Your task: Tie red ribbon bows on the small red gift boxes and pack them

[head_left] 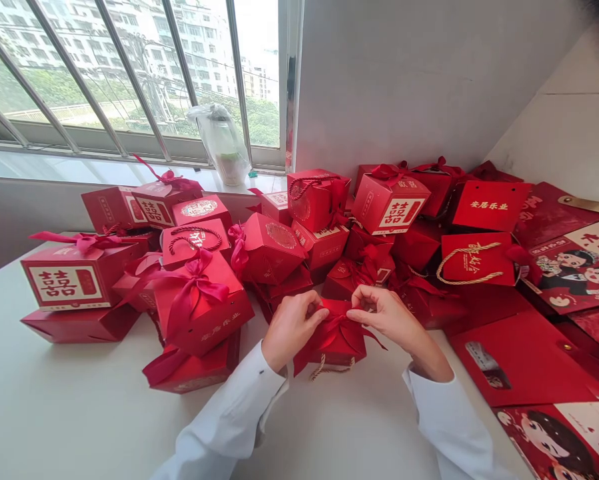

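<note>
Between my hands, on the white table (324, 427), stands a small red gift box (346, 347) with a twisted gold cord handle (332, 371) at its near side. A red ribbon bow (340, 325) lies across its top. My left hand (295, 327) is closed, thumb and fingers pinching the bow's left loop. On the other side my right hand (386, 319) pinches the right loop the same way. One ribbon tail hangs at the box's left, another sticks out under my right hand.
Many red gift boxes (199, 303) with bows are piled at the left and behind my hands. Flat red envelopes and printed bags (524, 360) cover the right side. A plastic-wrapped cup (229, 157) stands on the sill by the barred window.
</note>
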A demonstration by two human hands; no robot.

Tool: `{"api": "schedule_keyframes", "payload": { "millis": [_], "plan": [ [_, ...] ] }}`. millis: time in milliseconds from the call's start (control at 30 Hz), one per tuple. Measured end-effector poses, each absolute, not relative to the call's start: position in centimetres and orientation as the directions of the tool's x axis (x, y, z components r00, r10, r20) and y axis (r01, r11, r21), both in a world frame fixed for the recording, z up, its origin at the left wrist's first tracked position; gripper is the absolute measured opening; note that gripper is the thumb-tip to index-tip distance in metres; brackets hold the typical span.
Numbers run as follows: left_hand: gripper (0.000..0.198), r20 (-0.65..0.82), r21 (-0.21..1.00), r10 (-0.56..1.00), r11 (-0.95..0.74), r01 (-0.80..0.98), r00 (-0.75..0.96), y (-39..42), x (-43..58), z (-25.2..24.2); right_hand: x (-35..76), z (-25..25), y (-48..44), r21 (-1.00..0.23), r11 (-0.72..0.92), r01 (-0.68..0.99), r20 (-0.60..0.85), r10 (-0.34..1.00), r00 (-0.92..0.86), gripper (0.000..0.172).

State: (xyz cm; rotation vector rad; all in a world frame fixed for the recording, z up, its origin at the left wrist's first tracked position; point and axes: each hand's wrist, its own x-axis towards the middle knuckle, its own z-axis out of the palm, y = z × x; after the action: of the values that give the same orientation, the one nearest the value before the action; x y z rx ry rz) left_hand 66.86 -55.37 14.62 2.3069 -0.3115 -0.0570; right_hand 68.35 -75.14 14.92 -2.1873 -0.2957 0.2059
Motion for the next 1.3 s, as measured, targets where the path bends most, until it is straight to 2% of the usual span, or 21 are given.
{"api": "schedule_keyframes", "payload": {
  "millis": [133,267,433,633,800,1000,1167,1300],
  "plan": [
    [0.019,0.036,0.715,-0.247,-0.67,-0.198,0.968,-55.3,67.0,14.8,68.0,15.2,-75.0,-0.859,-0.489,0.152,-0.032,0.347,0.937,0.012],
    [0.02,0.036,0.714,-0.249,-0.671,-0.2,0.968,-55.2,67.1,14.9,67.9,14.9,-74.9,-0.869,-0.475,0.143,-0.056,0.38,0.923,0.018],
    [0.02,0.051,0.728,-0.239,-0.655,-0.2,0.97,-55.1,67.3,14.7,68.2,14.4,-75.4,-0.875,-0.478,0.081,-0.097,0.337,0.936,0.021],
    [0.018,0.053,0.732,-0.212,-0.656,-0.182,0.976,-55.2,67.3,14.5,68.8,13.8,-75.6,-0.878,-0.47,0.093,-0.013,0.217,0.976,0.023],
    [0.017,0.048,0.721,-0.207,-0.67,-0.177,0.977,-55.3,67.2,14.5,69.0,13.8,-75.7,-0.88,-0.468,0.084,-0.036,0.241,0.97,0.025],
    [0.015,0.057,0.621,-0.105,-0.775,-0.118,0.993,-56.5,66.4,14.2,68.5,14.2,-75.5,-0.884,-0.455,0.103,-0.055,0.32,0.946,0.025],
    [0.015,0.122,0.516,-0.06,-0.849,-0.115,0.991,-58.0,65.5,14.2,68.3,14.5,-75.4,-0.882,-0.457,0.112,-0.063,0.35,0.935,0.026],
    [0.013,0.188,0.485,-0.049,-0.864,-0.136,0.981,-58.8,65.4,13.7,68.4,14.5,-75.5,-0.887,-0.442,0.129,-0.041,0.355,0.934,0.026]
  ]
}}
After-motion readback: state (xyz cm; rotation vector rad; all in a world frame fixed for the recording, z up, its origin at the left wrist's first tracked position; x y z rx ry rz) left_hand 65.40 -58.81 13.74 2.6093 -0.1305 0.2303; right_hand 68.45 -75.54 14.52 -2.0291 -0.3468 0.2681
